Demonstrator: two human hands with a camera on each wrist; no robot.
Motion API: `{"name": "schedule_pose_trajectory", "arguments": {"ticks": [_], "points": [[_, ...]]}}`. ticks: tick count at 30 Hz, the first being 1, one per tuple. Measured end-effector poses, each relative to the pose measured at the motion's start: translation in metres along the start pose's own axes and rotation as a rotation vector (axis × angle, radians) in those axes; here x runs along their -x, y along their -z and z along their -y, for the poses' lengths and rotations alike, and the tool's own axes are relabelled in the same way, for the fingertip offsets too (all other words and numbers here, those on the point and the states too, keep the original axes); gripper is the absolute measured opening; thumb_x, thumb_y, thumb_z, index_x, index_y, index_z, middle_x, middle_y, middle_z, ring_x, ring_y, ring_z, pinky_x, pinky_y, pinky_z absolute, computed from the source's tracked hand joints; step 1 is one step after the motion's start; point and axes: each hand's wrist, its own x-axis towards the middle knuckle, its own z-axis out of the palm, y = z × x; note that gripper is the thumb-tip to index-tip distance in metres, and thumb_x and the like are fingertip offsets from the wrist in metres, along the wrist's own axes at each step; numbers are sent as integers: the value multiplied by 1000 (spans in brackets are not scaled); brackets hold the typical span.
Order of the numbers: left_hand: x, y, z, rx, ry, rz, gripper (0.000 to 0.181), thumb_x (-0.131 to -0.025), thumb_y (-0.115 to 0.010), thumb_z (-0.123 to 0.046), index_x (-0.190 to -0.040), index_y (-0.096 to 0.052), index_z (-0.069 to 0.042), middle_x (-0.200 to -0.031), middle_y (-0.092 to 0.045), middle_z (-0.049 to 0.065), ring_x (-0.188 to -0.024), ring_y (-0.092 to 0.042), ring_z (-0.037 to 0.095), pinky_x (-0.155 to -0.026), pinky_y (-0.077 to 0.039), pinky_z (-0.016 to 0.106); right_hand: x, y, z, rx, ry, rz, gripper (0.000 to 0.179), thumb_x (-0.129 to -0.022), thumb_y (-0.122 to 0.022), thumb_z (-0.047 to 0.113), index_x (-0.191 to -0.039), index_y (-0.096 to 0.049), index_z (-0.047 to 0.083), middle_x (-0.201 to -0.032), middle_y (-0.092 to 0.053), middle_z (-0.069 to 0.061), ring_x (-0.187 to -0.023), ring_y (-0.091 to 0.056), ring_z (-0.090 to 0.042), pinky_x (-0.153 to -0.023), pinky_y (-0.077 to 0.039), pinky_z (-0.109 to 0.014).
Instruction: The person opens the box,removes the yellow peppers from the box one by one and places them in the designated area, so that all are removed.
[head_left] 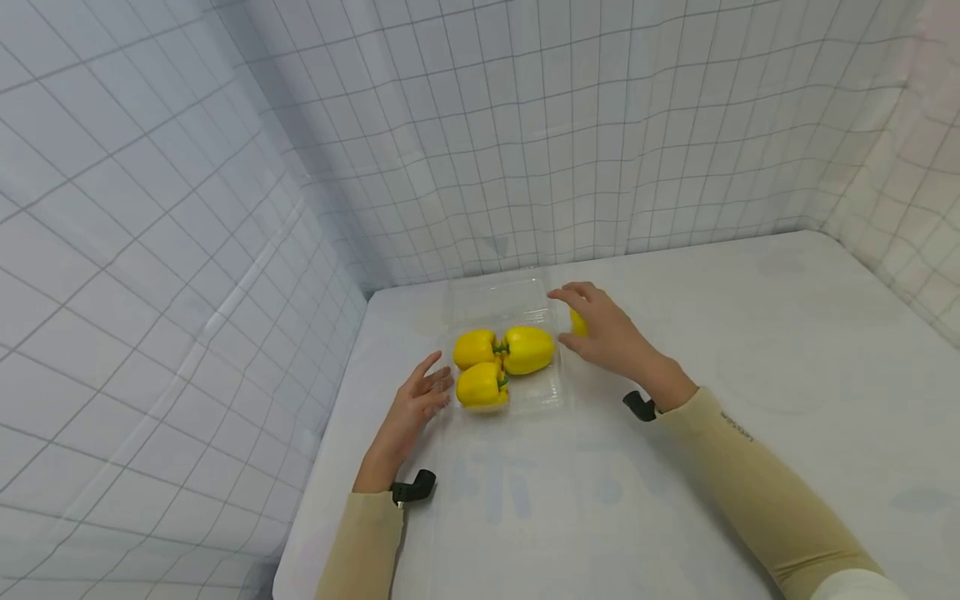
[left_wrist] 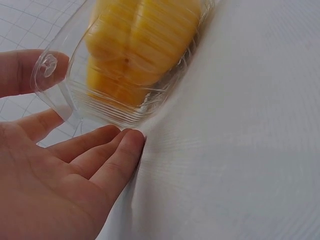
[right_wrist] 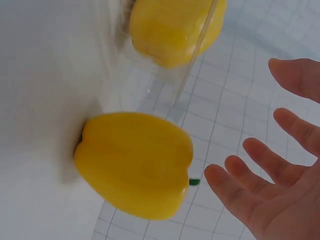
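Observation:
Three yellow bell peppers (head_left: 528,350) with green stems lie in a clear plastic clamshell container (head_left: 538,390), its lid (head_left: 495,302) folded back. Beside the container's left side is my left hand (head_left: 411,408), fingers extended. In the left wrist view its fingertips (left_wrist: 131,140) rest at the ribbed wall, and the thumb shows through the clear corner flap. My right hand (head_left: 611,333) hovers over another yellow bell pepper (right_wrist: 135,165), which stands on the table right of the container, stem toward the hand. The right fingers are spread, apart from that pepper; in the head view the hand partly hides it.
A white-covered table (head_left: 750,333) extends to the right and front of the container. White grid-patterned curtains (head_left: 525,125) hang behind the table and along both sides. A black wrist mount (head_left: 415,487) sits on each wrist.

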Motion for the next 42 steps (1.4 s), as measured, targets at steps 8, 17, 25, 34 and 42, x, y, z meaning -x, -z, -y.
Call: {"name": "schedule_pose_trajectory", "arguments": {"ticks": [8, 17, 25, 34, 42], "points": [[-1, -2, -2, -9, 0, -5, 68, -101, -55, -7, -160, -28, -27, -159, -36, 12, -144, -37, 29, -115, -27, 53, -6, -34, 19, 39, 58, 97, 63, -90, -75, 15, -147, -49, 17, -145, -45, -11, -128, -47, -32, -98, -47, -46], [3, -6, 6, -25, 34, -28, 67, -100, -56, -9, -159, -30, -29, -156, -42, 7, -140, -42, 25, -113, -28, 55, -6, -74, 21, 115, 33, 192, 62, -91, -74, 17, -147, -49, 18, -148, -42, -15, -134, -41, -33, -107, -40, -49], [6, -2, 4, -38, -5, -42, 69, -99, -54, -5, -160, -28, -26, -156, -40, 11, -141, -41, 27, -112, -31, 54, -11, -91, 26, 153, 18, 118, 61, -90, -73, 18, -147, -50, 19, -144, -45, -15, -132, -38, -36, -99, -41, -54], [5, 4, -4, -10, 9, -92, 70, -98, -55, -5, -159, -28, -23, -156, -39, 13, -140, -42, 30, -111, -33, 54, -24, -101, 27, 119, 35, 87, 65, -87, -77, 17, -146, -51, 22, -137, -46, -9, -128, -41, -34, -98, -40, -51], [6, 7, -4, -12, 21, -123, 69, -98, -55, -3, -159, -30, -24, -156, -40, 14, -139, -44, 30, -105, -41, 47, -28, -104, 29, 121, 34, 95, 64, -87, -79, 20, -145, -52, 24, -135, -47, -6, -124, -44, -32, -96, -41, -48]]}}
